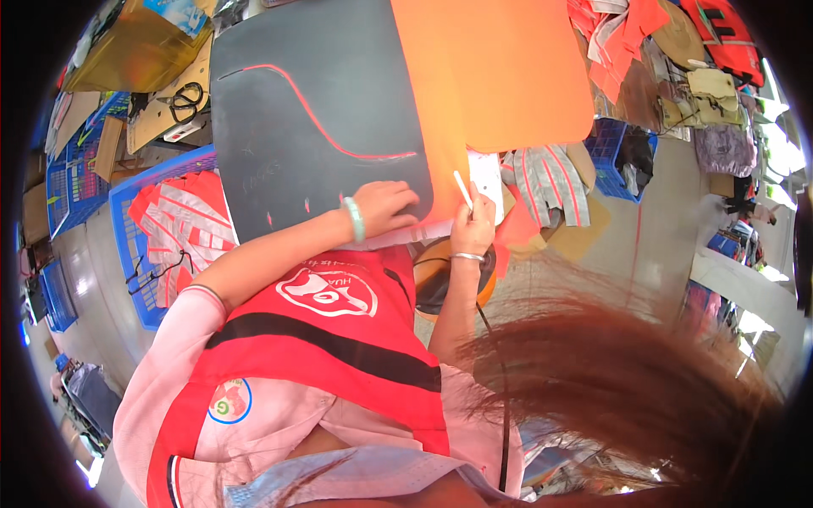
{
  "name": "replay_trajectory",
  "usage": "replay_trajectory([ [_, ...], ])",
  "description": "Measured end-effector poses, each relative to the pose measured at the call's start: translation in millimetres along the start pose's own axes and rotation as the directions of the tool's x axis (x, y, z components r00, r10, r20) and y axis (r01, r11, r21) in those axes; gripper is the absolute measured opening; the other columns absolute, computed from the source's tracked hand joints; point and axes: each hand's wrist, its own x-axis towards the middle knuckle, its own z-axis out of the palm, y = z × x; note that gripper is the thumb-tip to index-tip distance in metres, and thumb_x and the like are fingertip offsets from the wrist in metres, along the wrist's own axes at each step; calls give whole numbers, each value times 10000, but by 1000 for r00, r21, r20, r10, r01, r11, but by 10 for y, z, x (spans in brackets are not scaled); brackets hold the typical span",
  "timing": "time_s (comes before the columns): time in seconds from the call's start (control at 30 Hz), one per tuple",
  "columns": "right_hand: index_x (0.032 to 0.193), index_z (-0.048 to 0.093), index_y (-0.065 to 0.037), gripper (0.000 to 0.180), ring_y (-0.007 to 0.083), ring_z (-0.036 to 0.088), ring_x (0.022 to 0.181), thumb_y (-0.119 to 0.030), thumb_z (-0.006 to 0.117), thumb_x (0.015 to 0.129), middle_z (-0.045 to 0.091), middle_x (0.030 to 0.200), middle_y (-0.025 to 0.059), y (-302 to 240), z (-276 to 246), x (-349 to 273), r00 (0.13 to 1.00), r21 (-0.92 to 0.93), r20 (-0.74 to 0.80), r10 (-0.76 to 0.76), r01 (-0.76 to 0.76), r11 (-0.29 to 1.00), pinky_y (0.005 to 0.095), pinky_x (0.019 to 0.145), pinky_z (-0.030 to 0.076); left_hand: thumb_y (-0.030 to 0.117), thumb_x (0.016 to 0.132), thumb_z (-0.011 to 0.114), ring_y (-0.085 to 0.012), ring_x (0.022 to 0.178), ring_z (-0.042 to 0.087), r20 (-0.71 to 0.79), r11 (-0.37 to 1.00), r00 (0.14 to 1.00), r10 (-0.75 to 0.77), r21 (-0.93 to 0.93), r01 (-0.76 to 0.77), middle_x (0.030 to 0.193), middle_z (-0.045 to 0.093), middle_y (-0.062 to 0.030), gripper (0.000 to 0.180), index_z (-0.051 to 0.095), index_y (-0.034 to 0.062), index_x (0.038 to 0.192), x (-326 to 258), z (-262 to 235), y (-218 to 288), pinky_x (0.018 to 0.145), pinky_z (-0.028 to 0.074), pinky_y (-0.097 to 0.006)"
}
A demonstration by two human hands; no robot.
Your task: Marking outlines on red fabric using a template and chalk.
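A dark grey board (pixel 313 110) lies in front of me, with a curved red line across it and a few small red marks near its near edge. An orange panel (pixel 500 68) adjoins it on the right. Over the dark board's near right corner, my left hand (pixel 388 207) lies palm down, fingers stretched out, with nothing visible in it. My right hand (pixel 476 224) is closed around a slim white pen-like stick (pixel 462 188), which points up and away. That hand is at the near edge of the orange panel, beside a white sheet (pixel 486 173).
Left of the board stands a blue crate (pixel 131 245) of orange and grey striped fabric. Black scissors (pixel 186 102) lie on cardboard at the far left. Grey striped cloth (pixel 550 182) hangs at the right, near another blue crate (pixel 603 157). Loose hair covers the lower right.
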Motion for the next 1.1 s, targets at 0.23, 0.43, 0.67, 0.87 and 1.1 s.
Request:
replay_trajectory([
  [0.23, 1183, 561, -26, 336, 300, 537, 984, -100, 546, 856, 567, 1041, 159, 26, 179, -59, 993, 464, -20, -114, 110, 879, 377, 854, 428, 260, 837, 636, -185, 693, 609, 207, 722, 914, -348, -562, 403, 867, 623, -85, 278, 574, 37, 991, 618, 314, -48, 580, 503, -289],
  [0.43, 1169, 559, 1, 347, 275, 524, 1020, -108, 603, 843, 546, 1079, 153, -19, 228, -110, 1000, 616, 17, -1, -10, 788, 350, 887, 415, 277, 839, 661, -123, 736, 632, 493, 288, 736, -465, -701, 652, 877, 625, -48, 315, 568, 24, 1002, 830, 218, -90, 600, 531, -233],
  [0.67, 1169, 536, 38, 369, 221, 518, 1035, -60, 629, 825, 529, 1115, 132, -26, 173, -92, 999, 719, 49, 0, -35, 694, 319, 896, 416, 208, 831, 672, -140, 754, 647, 594, 5, 676, -437, -750, 662, 868, 626, -40, 221, 577, 44, 944, 789, 254, -115, 643, 554, -260],
  [0.87, 1151, 532, 51, 369, 240, 527, 1020, -89, 633, 825, 541, 1083, 151, 70, 182, -69, 996, 692, 54, 65, -85, 716, 340, 872, 423, 184, 857, 633, -136, 724, 642, 550, 83, 708, -443, -761, 644, 821, 614, -29, 156, 574, 49, 908, 744, 309, -208, 634, 550, -255],
  [1.1, 884, 623, -18, 308, 325, 572, 788, -321, 594, 845, 607, 829, 172, -181, 182, 662, 988, 303, 116, 98, -129, 944, 386, 714, 452, 186, 887, 586, -103, 687, 616, 407, 273, 799, -444, -787, 553, 793, 595, -3, 141, 545, 56, 923, 532, 299, -165, 601, 516, -234],
])
